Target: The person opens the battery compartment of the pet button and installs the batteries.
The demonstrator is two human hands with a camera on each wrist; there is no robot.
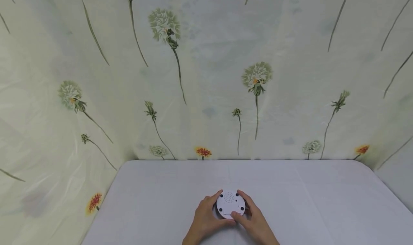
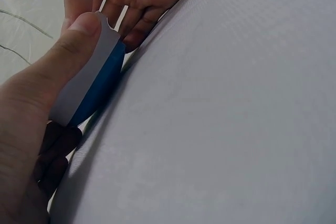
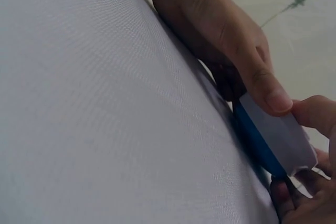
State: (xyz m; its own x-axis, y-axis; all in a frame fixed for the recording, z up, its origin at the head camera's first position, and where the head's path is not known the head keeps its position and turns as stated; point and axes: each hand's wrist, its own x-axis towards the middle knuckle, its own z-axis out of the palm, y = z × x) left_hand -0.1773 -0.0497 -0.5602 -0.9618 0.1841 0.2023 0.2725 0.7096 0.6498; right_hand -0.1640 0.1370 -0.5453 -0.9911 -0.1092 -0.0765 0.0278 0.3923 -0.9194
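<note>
A round white device (image 1: 229,202) with a cluster of speaker holes, dark round feet and a cover outline near its lower edge faces up between the hands. My left hand (image 1: 206,216) grips its left side, thumb along the near edge. From the right, my right hand (image 1: 255,220) holds the rim, its thumb on the face near the cover outline. In the left wrist view the device (image 2: 86,77) shows a white side wall and a blue underside. The right wrist view shows the same device (image 3: 281,135) tilted, both thumbs on it. Its blue face is mostly hidden.
The hands are over a table with a white cloth (image 1: 161,191), near its front. Behind and to the left hangs a pale curtain (image 1: 206,76) printed with dandelions; it meets the table's far edge.
</note>
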